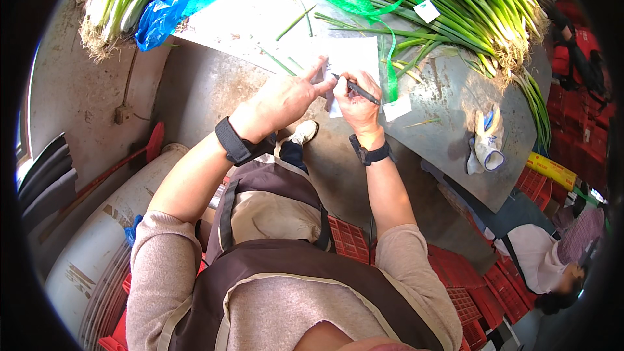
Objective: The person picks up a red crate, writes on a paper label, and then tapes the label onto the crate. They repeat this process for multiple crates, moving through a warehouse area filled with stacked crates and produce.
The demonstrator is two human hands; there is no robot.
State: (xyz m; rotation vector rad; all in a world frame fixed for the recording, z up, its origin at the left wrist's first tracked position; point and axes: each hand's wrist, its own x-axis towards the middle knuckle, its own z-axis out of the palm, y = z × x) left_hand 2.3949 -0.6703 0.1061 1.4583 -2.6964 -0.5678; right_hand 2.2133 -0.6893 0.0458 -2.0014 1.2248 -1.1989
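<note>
My right hand (358, 100) grips a black pen (361, 91), its tip close to a sheet of white paper (358, 53) at the near edge of the metal table (438, 107). My left hand (292, 95) is spread, index finger and thumb resting on or just over the left side of that sheet; it holds nothing that I can see. Glare washes out the sheet's upper part. Green tape (391, 66) trails down along the sheet's right side, and a small white tag (397, 108) lies beside my right hand.
Spring onions (468, 14) are heaped across the far right; another bunch (141, 0) lies at far left beside a blue plastic bag (163, 22). Work gloves (487, 141) lie on the table's right. Red crates (458, 273) stand behind. Another person (531, 253) is at the right.
</note>
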